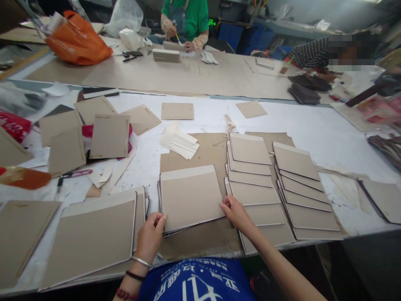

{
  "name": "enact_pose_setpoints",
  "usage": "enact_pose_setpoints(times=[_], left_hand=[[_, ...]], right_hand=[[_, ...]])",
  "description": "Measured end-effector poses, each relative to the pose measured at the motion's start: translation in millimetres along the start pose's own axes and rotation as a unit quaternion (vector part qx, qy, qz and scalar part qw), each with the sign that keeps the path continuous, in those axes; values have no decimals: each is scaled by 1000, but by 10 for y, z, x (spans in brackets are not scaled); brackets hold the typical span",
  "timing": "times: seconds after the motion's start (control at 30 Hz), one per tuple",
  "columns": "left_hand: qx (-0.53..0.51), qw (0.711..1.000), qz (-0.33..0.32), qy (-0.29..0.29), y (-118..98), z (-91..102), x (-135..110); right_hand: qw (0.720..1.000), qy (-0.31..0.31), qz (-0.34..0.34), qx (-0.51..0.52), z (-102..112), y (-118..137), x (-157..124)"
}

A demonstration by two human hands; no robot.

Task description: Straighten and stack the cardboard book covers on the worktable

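Observation:
A flat beige panel (pixel 191 198) with a paler strip along its far edge lies on top of a small stack in front of me. My left hand (pixel 152 234) pinches its near left corner, thumb against the fingers. At the right edge, my right hand (pixel 233 211) is closed on the same panel. Right of it, overlapping beige panels with dark edges run in a middle row (pixel 252 190) and a right row (pixel 302 192). Larger panels (pixel 97 234) are piled to the left of my left hand.
White paper strips (pixel 180 142) lie beyond the stack. Loose beige boards (pixel 109 136) and an orange-handled tool (pixel 25 177) are at the left. Across the far table, a person in green (pixel 196 21) works near an orange bag (pixel 78 39). Another person's patterned sleeve (pixel 308 52) shows at right.

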State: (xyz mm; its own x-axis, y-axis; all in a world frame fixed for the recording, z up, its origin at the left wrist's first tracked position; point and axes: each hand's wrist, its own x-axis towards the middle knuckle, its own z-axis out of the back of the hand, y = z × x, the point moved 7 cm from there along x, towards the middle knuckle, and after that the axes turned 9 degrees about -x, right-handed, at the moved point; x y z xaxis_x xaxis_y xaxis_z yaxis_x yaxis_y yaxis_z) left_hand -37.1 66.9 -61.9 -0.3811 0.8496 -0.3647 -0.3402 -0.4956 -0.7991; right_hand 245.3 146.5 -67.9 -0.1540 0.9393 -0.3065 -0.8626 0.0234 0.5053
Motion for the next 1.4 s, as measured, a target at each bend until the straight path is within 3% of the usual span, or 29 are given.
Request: enact_pose_setpoints(times=[0.97,1.4], left_hand=[[33,999,13,1,31,-5,56],[18,1000,9,16,107,-28,75]], right_hand=[[991,46,-31,-119,6,105,32],[991,49,-23,-119,-1,106,30]])
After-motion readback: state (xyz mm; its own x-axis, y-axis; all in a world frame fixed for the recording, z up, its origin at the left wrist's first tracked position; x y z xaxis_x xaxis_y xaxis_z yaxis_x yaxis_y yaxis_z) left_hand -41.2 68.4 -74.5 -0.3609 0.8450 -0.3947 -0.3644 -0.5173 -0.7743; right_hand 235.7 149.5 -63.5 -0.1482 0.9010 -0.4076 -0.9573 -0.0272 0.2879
